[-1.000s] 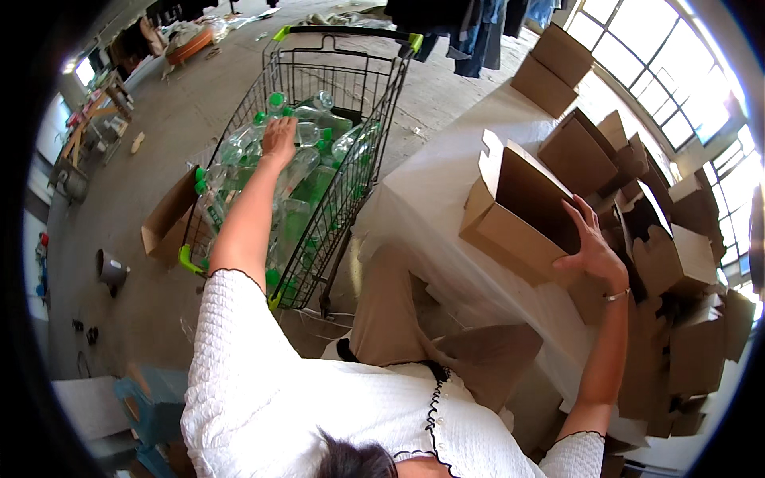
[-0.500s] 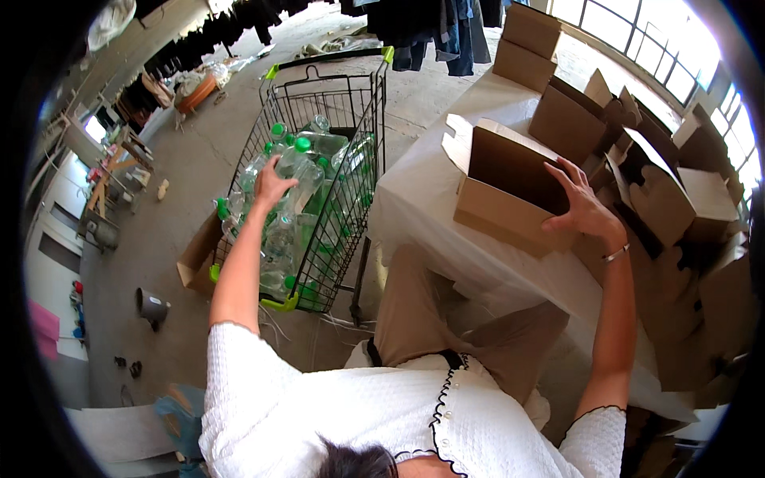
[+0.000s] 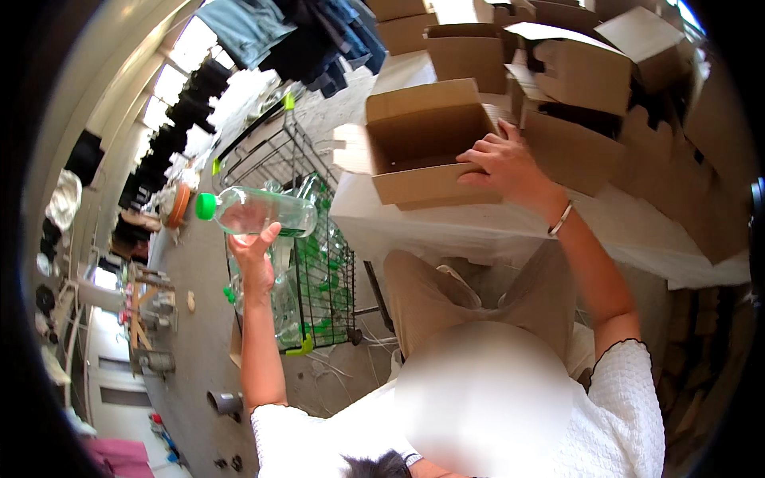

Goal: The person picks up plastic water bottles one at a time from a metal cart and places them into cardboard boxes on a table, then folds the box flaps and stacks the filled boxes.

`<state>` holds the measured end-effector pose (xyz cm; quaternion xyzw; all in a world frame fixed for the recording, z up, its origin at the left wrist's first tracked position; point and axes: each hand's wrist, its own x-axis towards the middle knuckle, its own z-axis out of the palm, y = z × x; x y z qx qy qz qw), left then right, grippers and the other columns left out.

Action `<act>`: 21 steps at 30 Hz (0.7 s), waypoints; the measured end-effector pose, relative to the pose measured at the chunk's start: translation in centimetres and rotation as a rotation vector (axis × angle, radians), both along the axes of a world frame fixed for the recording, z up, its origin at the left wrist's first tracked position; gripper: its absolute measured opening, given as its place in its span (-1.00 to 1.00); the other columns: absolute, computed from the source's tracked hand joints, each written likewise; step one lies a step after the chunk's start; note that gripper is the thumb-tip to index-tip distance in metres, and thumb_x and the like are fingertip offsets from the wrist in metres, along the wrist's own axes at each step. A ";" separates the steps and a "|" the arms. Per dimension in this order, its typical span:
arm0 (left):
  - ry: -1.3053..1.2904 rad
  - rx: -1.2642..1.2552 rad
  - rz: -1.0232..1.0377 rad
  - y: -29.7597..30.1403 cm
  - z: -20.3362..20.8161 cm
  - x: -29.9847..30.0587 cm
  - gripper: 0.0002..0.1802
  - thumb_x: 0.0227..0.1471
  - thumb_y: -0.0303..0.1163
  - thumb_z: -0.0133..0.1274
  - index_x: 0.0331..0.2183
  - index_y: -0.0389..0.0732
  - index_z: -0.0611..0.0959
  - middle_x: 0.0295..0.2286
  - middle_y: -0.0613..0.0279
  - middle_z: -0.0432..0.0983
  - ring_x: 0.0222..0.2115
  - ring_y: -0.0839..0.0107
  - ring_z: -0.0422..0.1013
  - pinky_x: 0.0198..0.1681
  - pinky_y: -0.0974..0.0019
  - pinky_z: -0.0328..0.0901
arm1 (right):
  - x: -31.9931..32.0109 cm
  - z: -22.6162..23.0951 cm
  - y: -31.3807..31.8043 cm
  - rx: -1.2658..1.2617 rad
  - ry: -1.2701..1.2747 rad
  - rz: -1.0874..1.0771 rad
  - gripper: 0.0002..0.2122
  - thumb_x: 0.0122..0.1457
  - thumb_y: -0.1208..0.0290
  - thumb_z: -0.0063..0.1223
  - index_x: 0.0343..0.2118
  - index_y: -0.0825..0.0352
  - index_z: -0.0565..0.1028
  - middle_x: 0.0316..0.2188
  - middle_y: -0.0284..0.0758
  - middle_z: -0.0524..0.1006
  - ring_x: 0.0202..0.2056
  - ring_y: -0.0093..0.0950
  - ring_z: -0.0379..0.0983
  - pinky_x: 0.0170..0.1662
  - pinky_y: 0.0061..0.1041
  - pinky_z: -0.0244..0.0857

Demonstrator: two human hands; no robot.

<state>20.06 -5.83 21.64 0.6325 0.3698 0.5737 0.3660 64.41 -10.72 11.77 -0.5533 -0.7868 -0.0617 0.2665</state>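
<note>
My left hand [image 3: 253, 256] holds up a clear plastic bottle [image 3: 271, 211] with a green cap. The bottle lies almost level, its cap to the left, above a black wire shopping cart [image 3: 325, 275] with lime-green corners. Several more clear bottles [image 3: 287, 307] with green caps fill the cart. On the white-covered table [image 3: 358, 203] stands an open cardboard box [image 3: 434, 190], and no contents can be made out in its dark inside. My right hand [image 3: 510, 167] is on the box's near right corner, its fingers bent over the rim.
Several open cardboard boxes [image 3: 582, 76] crowd the table behind and right of this box. Dark clothes and jeans [image 3: 319, 40] hang at the back. A grey bucket [image 3: 224, 403] lies on the floor at left. Thin strings trail beside the cart.
My left hand has lifted a bottle out of the cart. My right hand, spread beside the box before, now grips its rim. The view has turned toward the right.
</note>
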 end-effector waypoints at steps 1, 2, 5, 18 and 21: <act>0.021 0.000 -0.047 0.2 0.1 1.8 -0.23 -0.19 -0.70 0.34 0.11 -0.21 0.47 0.03 0.16 0.49 0.06 0.37 0.42 0.10 0.30 0.32 | -0.3 -0.8 -0.6 0.138 0.022 -0.079 -0.66 0.13 0.00 0.25 -0.16 0.12 0.64 -0.32 -0.47 0.60 -0.11 -0.40 0.52 0.34 0.01 0.04; 0.042 0.002 -0.093 0.3 0.3 3.7 -0.23 -0.19 -0.69 0.35 0.11 -0.20 0.48 0.03 0.16 0.49 0.05 0.37 0.42 0.09 0.31 0.33 | -0.7 -1.6 -0.8 0.178 0.079 -0.147 -0.69 0.14 0.02 0.24 -0.18 0.12 0.63 -0.32 -0.46 0.59 -0.10 -0.41 0.52 0.32 0.03 0.05; 0.349 -0.071 0.018 1.1 0.4 8.1 -0.30 -0.21 -0.54 0.47 0.01 -0.29 0.53 -0.06 0.15 0.56 -0.08 0.38 0.52 0.02 0.32 0.39 | -2.0 -2.7 -1.0 0.255 0.160 -0.253 -0.76 0.17 0.10 0.22 -0.22 0.12 0.60 -0.33 -0.44 0.56 -0.09 -0.41 0.49 0.26 0.06 0.09; 0.531 0.346 -0.451 4.4 1.9 23.0 -0.25 -0.21 -0.52 0.44 0.08 -0.28 0.52 -0.11 0.16 0.61 -0.10 0.39 0.54 0.06 0.27 0.38 | -3.2 -2.0 -1.6 0.233 0.174 -0.253 -0.93 0.23 0.38 0.13 -0.25 0.15 0.51 -0.36 -0.39 0.43 -0.13 -0.37 0.41 0.06 -0.14 0.23; 0.700 0.226 -0.467 7.5 -0.1 22.9 -0.22 -0.23 -0.48 0.45 0.09 -0.27 0.52 -0.10 0.11 0.61 -0.04 0.32 0.54 0.11 0.27 0.36 | -3.5 -2.3 -1.3 0.242 0.209 -0.218 -0.93 0.22 0.39 0.12 -0.25 0.15 0.51 -0.37 -0.39 0.43 -0.13 -0.37 0.41 0.07 -0.14 0.22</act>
